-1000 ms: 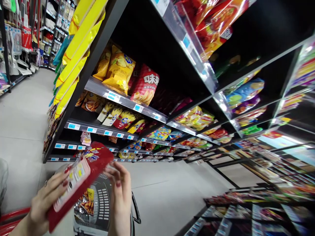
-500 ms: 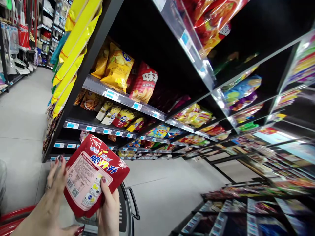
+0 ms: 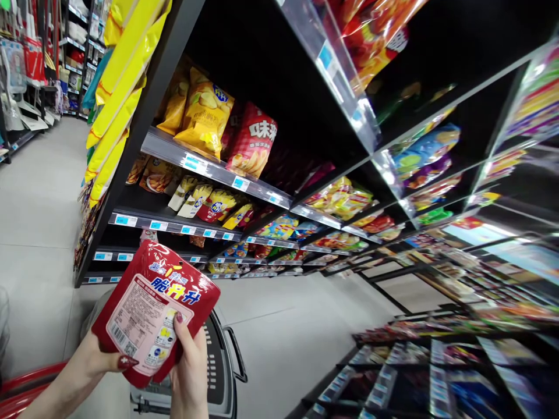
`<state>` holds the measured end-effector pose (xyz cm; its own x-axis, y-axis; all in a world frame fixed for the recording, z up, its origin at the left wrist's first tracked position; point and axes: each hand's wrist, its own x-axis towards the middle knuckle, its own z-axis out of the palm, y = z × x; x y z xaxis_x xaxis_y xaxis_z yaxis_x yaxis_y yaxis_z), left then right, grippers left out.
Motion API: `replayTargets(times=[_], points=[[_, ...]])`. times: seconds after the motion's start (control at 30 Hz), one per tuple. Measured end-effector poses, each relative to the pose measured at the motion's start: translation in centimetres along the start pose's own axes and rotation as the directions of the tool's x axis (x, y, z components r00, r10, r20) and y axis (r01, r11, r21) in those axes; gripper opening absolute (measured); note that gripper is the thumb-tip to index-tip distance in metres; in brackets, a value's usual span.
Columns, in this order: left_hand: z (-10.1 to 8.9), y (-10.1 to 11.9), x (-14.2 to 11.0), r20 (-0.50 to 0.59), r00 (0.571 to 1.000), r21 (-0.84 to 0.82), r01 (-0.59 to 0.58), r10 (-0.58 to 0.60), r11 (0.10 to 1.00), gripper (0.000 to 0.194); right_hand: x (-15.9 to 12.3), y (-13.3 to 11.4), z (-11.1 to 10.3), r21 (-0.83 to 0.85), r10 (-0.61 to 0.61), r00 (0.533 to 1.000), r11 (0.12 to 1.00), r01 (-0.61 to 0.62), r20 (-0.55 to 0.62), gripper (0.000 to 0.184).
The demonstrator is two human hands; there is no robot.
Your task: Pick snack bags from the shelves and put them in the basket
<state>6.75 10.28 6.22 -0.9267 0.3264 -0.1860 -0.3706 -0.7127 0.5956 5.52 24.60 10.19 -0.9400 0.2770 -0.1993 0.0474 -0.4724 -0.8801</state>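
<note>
Left fingers (image 3: pixel 111 362) have closed onto the pack (image 3: pixel 157 308), which the right fingers (image 3: pixel 187 340) also grip, above a cart (image 3: pixel 227 378) on grey floor (image 3: pixel 279 349) near snack shelves (image 3: pixel 218 173).

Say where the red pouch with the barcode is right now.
In the head view, the red pouch is at lower left, held between the left hand and right hand, over the grey cart.

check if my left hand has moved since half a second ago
Yes, downward: the left hand had fingertips across the lowest shelf edge; its visible part is now below that edge, thumb on the red packet.
</note>
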Motion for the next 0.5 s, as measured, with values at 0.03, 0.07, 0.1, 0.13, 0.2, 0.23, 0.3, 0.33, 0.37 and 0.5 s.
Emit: replayTargets(times=[0.03, 0.07, 0.1, 0.13, 0.2, 0.23, 0.3, 0.33, 0.37, 0.5], points=[[-0.1, -0.1, 0.1, 0.015, 1.000, 0.036, -0.017, 0.017, 0.999, 0.096, 0.0, 0.2, -0.1, -0.021, 0.000, 1.000, 1.000, 0.000, 0.025, 0.049], [-0.2, -0.1, 0.3, 0.027, 0.999, 0.069, -0.032, 0.030, 0.997, 0.092, 0.1, 0.2, -0.2, -0.049, 0.000, 0.999, 0.999, 0.002, 0.045, 0.048], [-0.4, 0.0, 0.4, 0.034, 0.999, 0.100, -0.038, 0.035, 0.994, 0.087, 0.3, 0.1, -0.3, -0.085, -0.004, 0.998, 0.996, 0.010, 0.064, 0.047], [-0.7, 0.2, 0.4, 0.035, 0.999, 0.133, -0.039, 0.035, 0.990, 0.080, 0.6, -0.3, -0.3, -0.126, -0.022, 0.996, 0.991, 0.034, 0.091, 0.047], [-1.4, 0.8, 0.3, 0.031, 0.999, 0.225, -0.038, 0.031, 0.974, 0.064, 1.5, -1.8, -0.3, -0.197, -0.118, 0.980, 0.969, 0.150, 0.163, 0.045], [-1.8, 1.2, 0.3, 0.025, 0.999, 0.285, -0.036, 0.030, 0.958, 0.056, 2.2, -3.0, -0.3, -0.226, -0.196, 0.957, 0.943, 0.243, 0.213, 0.043], [-2.4, 2.1, 0.2, 0.009, 1.000, 0.413, -0.021, 0.019, 0.910, 0.045, 3.5, -5.7, -0.4, -0.271, -0.359, 0.892, 0.861, 0.430, 0.274, 0.042], [-2.7, 2.4, 0.2, 0.001, 1.000, 0.466, -0.007, 0.007, 0.885, 0.043, 4.1, -7.1, -0.5, -0.333, -0.376, 0.856, 0.805, 0.491, 0.354, 0.042], [-2.8, 2.5, 0.4, -0.006, 1.000, 0.506, 0.012, -0.010, 0.863, 0.043, 4.6, -8.6, -0.6, -0.436, -0.316, 0.825, 0.730, 0.527, 0.468, 0.040], [-3.5, 0.6, 1.6, 0.022, 0.993, 0.602, 0.079, -0.116, 0.794, 0.051, 5.4, -12.5, -0.9, -0.671, 0.177, 0.648, 0.241, 0.702, 0.741, 0.019]])
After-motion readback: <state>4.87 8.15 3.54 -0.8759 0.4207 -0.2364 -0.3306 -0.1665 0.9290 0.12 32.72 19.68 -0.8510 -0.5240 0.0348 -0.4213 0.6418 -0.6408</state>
